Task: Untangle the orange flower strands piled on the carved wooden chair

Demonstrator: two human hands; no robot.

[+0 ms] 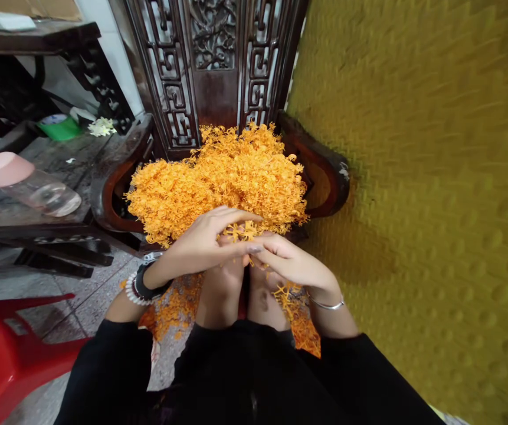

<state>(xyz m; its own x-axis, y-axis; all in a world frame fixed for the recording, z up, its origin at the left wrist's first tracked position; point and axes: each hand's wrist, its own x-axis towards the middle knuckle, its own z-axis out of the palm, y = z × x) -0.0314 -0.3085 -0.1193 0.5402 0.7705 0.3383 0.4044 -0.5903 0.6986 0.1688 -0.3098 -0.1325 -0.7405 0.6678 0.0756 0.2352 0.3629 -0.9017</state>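
Head view: small orange sprig (243,231) pinched between both hands, just in front of the big orange heap (222,177) piled on the carved wooden chair (324,171). Likely feather-light, brittle, crumbly; best held by a stem, gently. Left hand (205,236) arches over, fingers (236,215) curled shut on it. Right hand (287,260) meets it palm-down, fingertips closed. More strands lie on the lap.

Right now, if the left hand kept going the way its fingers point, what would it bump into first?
The left hand points rightward, so it would meet the right hand first; their fingertips already look touching around a small sprig from the fluffy orange heap of branching strands, though depth is unclear.
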